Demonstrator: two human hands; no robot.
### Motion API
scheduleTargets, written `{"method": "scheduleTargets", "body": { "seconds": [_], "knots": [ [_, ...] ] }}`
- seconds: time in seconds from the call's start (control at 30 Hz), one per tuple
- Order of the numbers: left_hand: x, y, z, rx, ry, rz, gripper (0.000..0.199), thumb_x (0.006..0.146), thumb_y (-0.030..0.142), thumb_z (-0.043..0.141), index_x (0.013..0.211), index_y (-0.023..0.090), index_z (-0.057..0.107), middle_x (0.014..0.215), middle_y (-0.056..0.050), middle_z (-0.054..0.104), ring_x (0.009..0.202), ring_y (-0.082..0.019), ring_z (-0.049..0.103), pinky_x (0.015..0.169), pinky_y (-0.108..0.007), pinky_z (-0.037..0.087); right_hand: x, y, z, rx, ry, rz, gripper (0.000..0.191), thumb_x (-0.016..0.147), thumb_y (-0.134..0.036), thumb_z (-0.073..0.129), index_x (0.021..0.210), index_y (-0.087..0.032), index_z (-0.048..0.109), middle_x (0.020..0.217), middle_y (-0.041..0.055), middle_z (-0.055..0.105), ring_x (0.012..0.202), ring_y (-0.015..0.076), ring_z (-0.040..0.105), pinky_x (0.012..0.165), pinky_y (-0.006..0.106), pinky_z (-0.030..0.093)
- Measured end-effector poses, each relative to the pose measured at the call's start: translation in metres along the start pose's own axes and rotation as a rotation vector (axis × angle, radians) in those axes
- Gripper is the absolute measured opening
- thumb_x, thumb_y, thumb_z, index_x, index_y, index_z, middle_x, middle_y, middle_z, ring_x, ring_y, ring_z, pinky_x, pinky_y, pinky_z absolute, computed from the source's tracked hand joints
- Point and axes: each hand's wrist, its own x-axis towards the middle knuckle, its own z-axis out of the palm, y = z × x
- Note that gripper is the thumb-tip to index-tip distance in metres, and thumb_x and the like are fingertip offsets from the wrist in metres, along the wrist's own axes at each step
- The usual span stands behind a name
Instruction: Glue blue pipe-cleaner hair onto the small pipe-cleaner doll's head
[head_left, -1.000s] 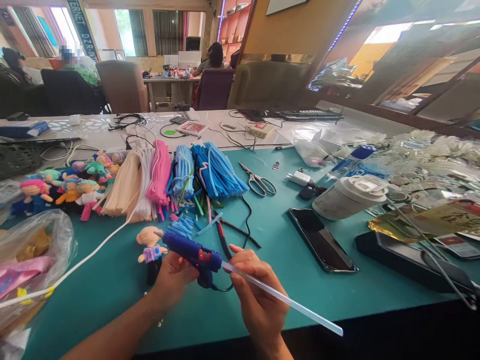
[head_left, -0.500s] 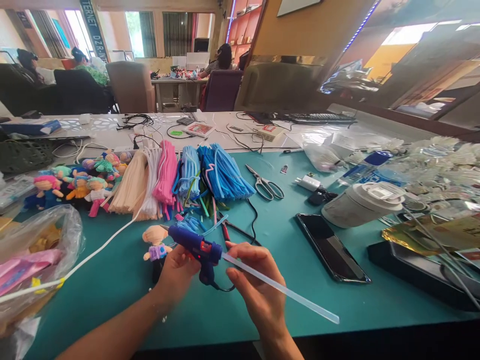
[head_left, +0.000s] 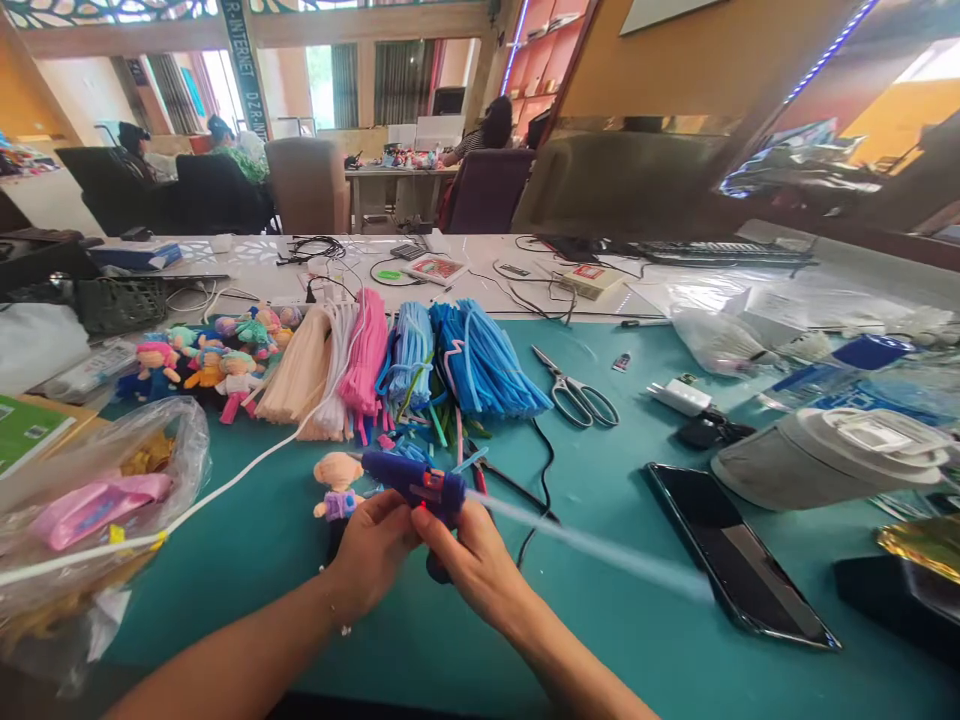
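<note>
A dark blue glue gun (head_left: 409,478) points left above the green mat, a red light glowing on it. A long translucent glue stick (head_left: 592,545), blurred, sticks out of its back end to the right. My right hand (head_left: 469,550) is closed round the gun's rear and handle. My left hand (head_left: 379,550) is closed at the gun's underside, fingertips meeting my right hand's; whether it also pinches something small is hidden. Just left of the nozzle lies a small doll (head_left: 337,485) with a peach head and purple top. Pliers (head_left: 480,475) lie partly hidden behind the gun.
Bundles of pipe cleaners (head_left: 487,360) and several small dolls (head_left: 210,360) lie behind. Scissors (head_left: 577,390), a phone (head_left: 742,555) and a lidded cup (head_left: 825,455) are at right. A plastic bag (head_left: 180,430) and white cable (head_left: 247,465) are at left. People sit in the background.
My right hand has moved from beside the glue stick onto the gun's rear and handle. The camera view has shifted, and the stick now looks blurred.
</note>
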Motion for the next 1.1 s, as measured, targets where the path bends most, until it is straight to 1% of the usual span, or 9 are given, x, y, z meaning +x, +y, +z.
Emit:
{"method": "scheduleTargets", "body": {
  "seconds": [0.2, 0.3, 0.4, 0.47, 0.57, 0.67, 0.77, 0.9, 1.1],
  "knots": [
    [-0.005, 0.010, 0.006, 0.025, -0.026, -0.054, 0.037, 0.058, 0.043, 0.085, 0.082, 0.018, 0.074, 0.079, -0.006, 0.075, 0.076, -0.023, 0.069, 0.082, -0.040, 0.049, 0.016, -0.003, -0.013, 0.129, 0.021, 0.093, 0.057, 0.076, -0.069, 0.057, 0.079, -0.014, 0.068, 0.068, 0.0064, 0.066, 0.062, 0.0196, 0.063, 0.052, 0.028, 0.051],
    [-0.017, 0.026, 0.009, 0.303, -0.041, -0.094, 0.027, 0.065, 0.037, 0.081, 0.083, 0.018, 0.074, 0.085, -0.007, 0.074, 0.081, -0.021, 0.068, 0.082, -0.035, 0.049, 0.022, -0.006, -0.027, 0.207, 0.041, 0.086, 0.054, 0.075, -0.067, 0.060, 0.083, -0.015, 0.070, 0.073, 0.0080, 0.070, 0.067, 0.0217, 0.067, 0.063, 0.032, 0.055],
    [-0.031, 0.045, 0.000, 0.660, -0.081, -0.066, 0.018, 0.068, 0.032, 0.077, 0.081, 0.020, 0.074, 0.071, -0.003, 0.069, 0.066, -0.017, 0.064, 0.064, -0.028, 0.048, 0.023, -0.004, -0.038, 0.279, 0.078, 0.050, 0.046, 0.078, -0.060, 0.061, 0.089, -0.016, 0.070, 0.080, 0.0083, 0.072, 0.070, 0.0220, 0.068, 0.068, 0.033, 0.054],
    [-0.035, 0.058, -0.014, 0.918, 0.010, 0.081, 0.012, 0.072, 0.031, 0.071, 0.078, 0.021, 0.072, 0.065, -0.001, 0.064, 0.056, -0.014, 0.056, 0.055, -0.026, 0.044, 0.022, -0.001, -0.040, 0.274, 0.097, 0.044, 0.043, 0.082, -0.056, 0.057, 0.089, -0.016, 0.070, 0.071, 0.0068, 0.069, 0.064, 0.0206, 0.066, 0.059, 0.030, 0.052],
    [-0.032, 0.074, -0.041, 1.261, 0.276, 0.432, 0.011, 0.073, 0.032, 0.068, 0.079, 0.022, 0.068, 0.070, -0.001, 0.063, 0.053, -0.014, 0.049, 0.055, -0.027, 0.043, 0.017, 0.004, -0.035, 0.220, 0.110, 0.062, 0.042, 0.082, -0.055, 0.057, 0.084, -0.014, 0.070, 0.061, 0.0035, 0.062, 0.054, 0.0165, 0.060, 0.047, 0.026, 0.045],
    [-0.019, 0.085, -0.060, 1.478, 0.428, 0.450, 0.026, 0.075, 0.038, 0.062, 0.094, 0.021, 0.063, 0.084, -0.003, 0.063, 0.060, -0.017, 0.054, 0.065, -0.033, 0.046, 0.013, 0.006, -0.026, 0.176, 0.110, 0.120, 0.039, 0.075, -0.054, 0.065, 0.081, -0.015, 0.068, 0.056, -0.0004, 0.057, 0.045, 0.0123, 0.053, 0.040, 0.023, 0.039],
    [-0.004, 0.092, -0.063, 1.554, 0.397, 0.319, 0.033, 0.075, 0.047, 0.058, 0.091, 0.019, 0.063, 0.088, -0.006, 0.061, 0.078, -0.024, 0.059, 0.075, -0.037, 0.045, 0.014, 0.006, -0.019, 0.141, 0.097, 0.168, 0.037, 0.073, -0.053, 0.067, 0.080, -0.017, 0.065, 0.054, -0.0033, 0.052, 0.041, 0.0107, 0.049, 0.037, 0.022, 0.036],
    [0.012, 0.097, -0.059, 1.524, 0.303, 0.223, 0.027, 0.072, 0.047, 0.058, 0.064, 0.022, 0.057, 0.064, 0.000, 0.054, 0.067, -0.022, 0.055, 0.067, -0.034, 0.042, 0.015, 0.006, -0.016, 0.122, 0.093, 0.188, 0.035, 0.074, -0.051, 0.063, 0.080, -0.017, 0.063, 0.057, -0.0027, 0.053, 0.040, 0.0100, 0.049, 0.036, 0.021, 0.036],
    [0.020, 0.100, -0.056, 1.288, 0.185, 0.171, 0.032, 0.072, 0.050, 0.059, 0.076, 0.019, 0.058, 0.069, -0.003, 0.065, 0.066, -0.021, 0.061, 0.060, -0.031, 0.045, 0.011, 0.009, -0.016, 0.105, 0.114, 0.144, 0.037, 0.075, -0.053, 0.063, 0.081, -0.017, 0.066, 0.064, 0.0011, 0.060, 0.052, 0.0133, 0.054, 0.047, 0.025, 0.046]
  ]
}}
